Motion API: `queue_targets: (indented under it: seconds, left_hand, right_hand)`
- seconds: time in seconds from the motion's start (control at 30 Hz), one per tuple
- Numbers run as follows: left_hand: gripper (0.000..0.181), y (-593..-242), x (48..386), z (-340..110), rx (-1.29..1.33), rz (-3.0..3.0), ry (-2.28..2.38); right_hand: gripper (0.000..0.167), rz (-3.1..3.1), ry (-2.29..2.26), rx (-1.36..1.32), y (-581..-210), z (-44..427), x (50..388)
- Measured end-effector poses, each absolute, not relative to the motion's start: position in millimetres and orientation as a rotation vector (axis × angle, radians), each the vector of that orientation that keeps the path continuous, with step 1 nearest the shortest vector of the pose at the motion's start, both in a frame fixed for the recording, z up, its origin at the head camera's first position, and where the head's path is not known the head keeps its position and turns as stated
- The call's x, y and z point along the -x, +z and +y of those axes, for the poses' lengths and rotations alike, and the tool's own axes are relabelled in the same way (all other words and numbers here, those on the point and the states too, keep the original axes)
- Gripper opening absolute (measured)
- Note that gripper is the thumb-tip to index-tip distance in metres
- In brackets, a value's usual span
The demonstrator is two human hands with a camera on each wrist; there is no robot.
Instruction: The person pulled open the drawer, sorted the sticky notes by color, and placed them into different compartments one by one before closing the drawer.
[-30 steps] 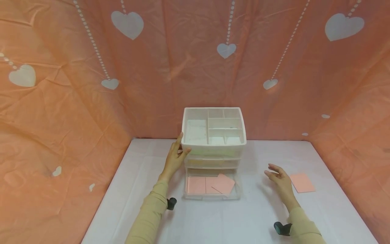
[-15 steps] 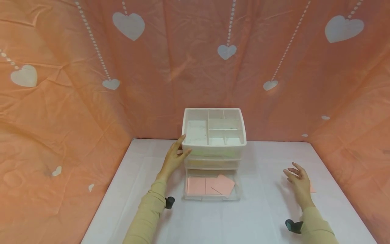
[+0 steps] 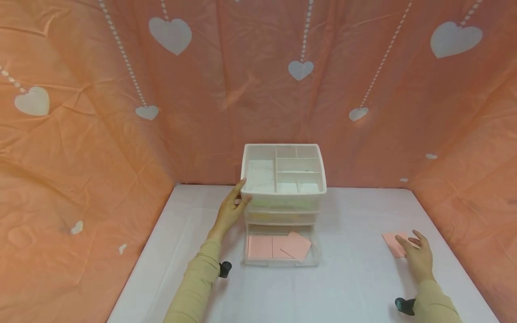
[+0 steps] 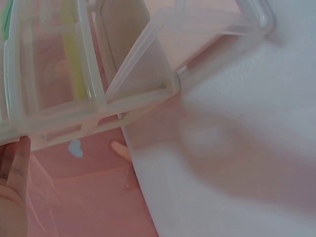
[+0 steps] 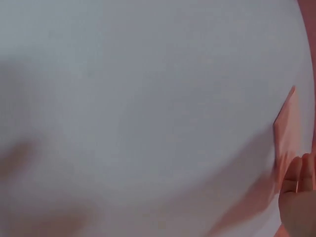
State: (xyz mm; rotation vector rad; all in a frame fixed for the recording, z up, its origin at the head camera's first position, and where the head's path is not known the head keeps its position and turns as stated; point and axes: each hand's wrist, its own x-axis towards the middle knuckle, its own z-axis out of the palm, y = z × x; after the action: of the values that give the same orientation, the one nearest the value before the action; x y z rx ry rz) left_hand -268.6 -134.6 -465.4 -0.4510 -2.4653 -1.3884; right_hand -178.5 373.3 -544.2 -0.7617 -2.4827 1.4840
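A white plastic drawer organizer (image 3: 283,193) stands at the middle back of the table. My left hand (image 3: 227,214) rests against its front left corner, fingers fairly straight along the side and rim, thumb at the front. The bottom clear drawer (image 3: 278,263) is pulled out and holds pink paper pieces (image 3: 260,246). At the right, my right hand (image 3: 420,258) is over a pink square of paper (image 3: 392,242), fingers loosely bent and partly covering it. In the right wrist view, fingers (image 5: 306,173) appear beside the pink square (image 5: 287,133); contact is unclear.
The organizer's top tray (image 3: 260,175) is divided into several compartments. Its upper drawers (image 3: 282,218) are closed, with yellow and green showing through. An orange-pink cloth with hearts (image 3: 258,98) hangs round the back and sides of the white table (image 3: 339,287).
My right hand has moved right, from beside the pink square to over its right part. My left hand has stayed at the organizer's corner, and the drawer remains pulled out.
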Motion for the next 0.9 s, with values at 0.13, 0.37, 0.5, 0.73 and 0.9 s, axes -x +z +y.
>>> queue_targets:
  seconds: [0.13, 0.37, 0.5, 0.73, 0.9]
  left_hand:
    - [0.056, -467, 270, -134, 0.464, -2.459, -1.388]
    - [0.056, -468, 270, -135, 0.461, -2.464, -1.381]
    - [0.056, -468, 269, -135, 0.458, -2.46, -1.403]
    - [0.056, -470, 270, -134, 0.434, -2.46, -1.424]
    - [0.056, -470, 269, -134, 0.42, -2.469, -1.428]
  right_hand:
    - [0.088, -2.512, 1.508, 0.793, -550, 379, 175]
    - [0.097, -2.546, 1.499, 0.877, -554, 380, 174]
    - [0.099, -2.673, 1.383, 0.832, -558, 380, 175]
    - [0.095, -2.77, 1.073, 0.772, -568, 377, 176]
    - [0.096, -2.735, 0.984, 0.808, -569, 375, 173]
